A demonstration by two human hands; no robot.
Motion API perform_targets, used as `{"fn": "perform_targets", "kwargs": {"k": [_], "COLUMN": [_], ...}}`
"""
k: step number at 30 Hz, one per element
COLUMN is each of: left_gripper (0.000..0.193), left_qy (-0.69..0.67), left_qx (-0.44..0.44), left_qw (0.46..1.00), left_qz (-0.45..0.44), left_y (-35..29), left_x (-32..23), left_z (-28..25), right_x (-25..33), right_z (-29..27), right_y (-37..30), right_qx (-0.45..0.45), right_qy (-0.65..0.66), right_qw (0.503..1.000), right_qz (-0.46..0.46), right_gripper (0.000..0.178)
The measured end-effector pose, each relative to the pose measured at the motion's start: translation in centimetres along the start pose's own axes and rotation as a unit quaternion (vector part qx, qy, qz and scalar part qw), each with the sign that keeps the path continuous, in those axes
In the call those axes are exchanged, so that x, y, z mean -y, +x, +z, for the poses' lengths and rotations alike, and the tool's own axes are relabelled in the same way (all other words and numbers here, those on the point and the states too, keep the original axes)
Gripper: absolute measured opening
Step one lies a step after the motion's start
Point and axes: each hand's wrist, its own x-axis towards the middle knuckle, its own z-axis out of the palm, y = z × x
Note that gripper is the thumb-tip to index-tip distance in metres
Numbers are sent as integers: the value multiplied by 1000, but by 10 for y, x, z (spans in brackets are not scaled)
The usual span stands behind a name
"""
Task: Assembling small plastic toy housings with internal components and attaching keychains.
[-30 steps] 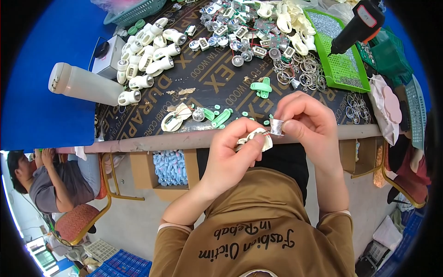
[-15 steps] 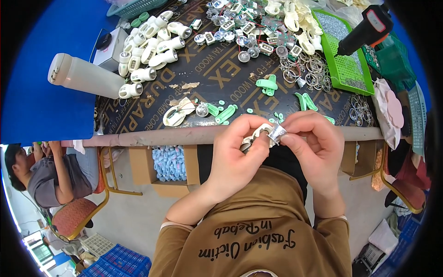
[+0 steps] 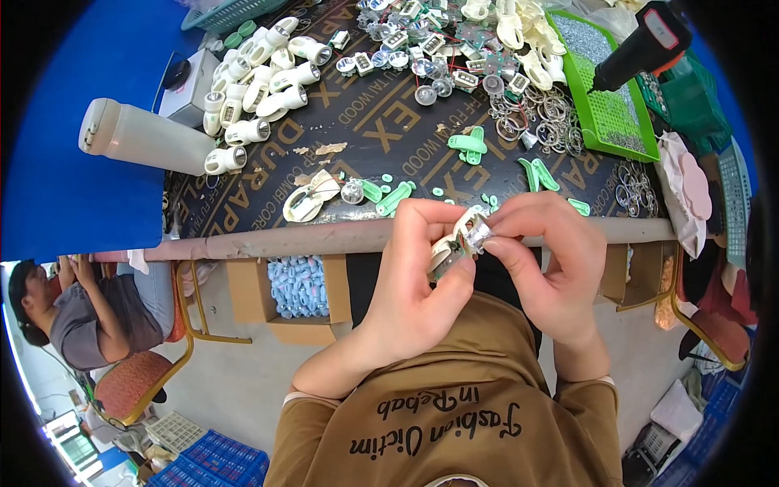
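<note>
My left hand (image 3: pixel 410 288) is closed round a cream flashlight shell half (image 3: pixel 471 217) with its inside showing; a dark part and a thin wire sit in it. Between the thumb and fingers of my right hand (image 3: pixel 556 272) is a shiny clear-silver reflector cup (image 3: pixel 478 235), at the front end of that shell. My fingers hide part of both pieces. On the table just beyond my hands lie green plastic strips (image 3: pixel 395 199), small green buttons and another opened cream shell (image 3: pixel 307 203) with a reflector (image 3: pixel 352 192) beside it.
Assembled white flashlights (image 3: pixel 284 77) are heaped at the far left beside a white bottle (image 3: pixel 154 140). Circuit boards with reflectors (image 3: pixel 423 61), metal rings (image 3: pixel 552 118) and a green screw tray (image 3: pixel 614 126) with a power screwdriver (image 3: pixel 641 49) lie far right. A co-worker (image 3: pixel 97 308) sits left.
My left hand has tilted the shell, so more of its inside shows. The reflector in my right hand has shifted slightly left and sits closer against the shell's front end.
</note>
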Motion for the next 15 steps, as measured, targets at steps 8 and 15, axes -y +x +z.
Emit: {"fn": "perform_targets", "kwargs": {"k": [8,15], "left_gripper": [32,30], "left_qy": [34,78], "left_qx": [-6,-20], "left_qw": [997,993], "left_qz": [71,86], "left_y": [-5,-4], "left_x": [7,8], "left_z": [1,1], "right_x": [5,4], "right_z": [1,-1], "right_y": [-4,-2], "right_qx": [-22,-15], "right_qy": [-81,-90], "right_qw": [995,995], "right_qz": [-47,-41], "right_gripper": [16,17]}}
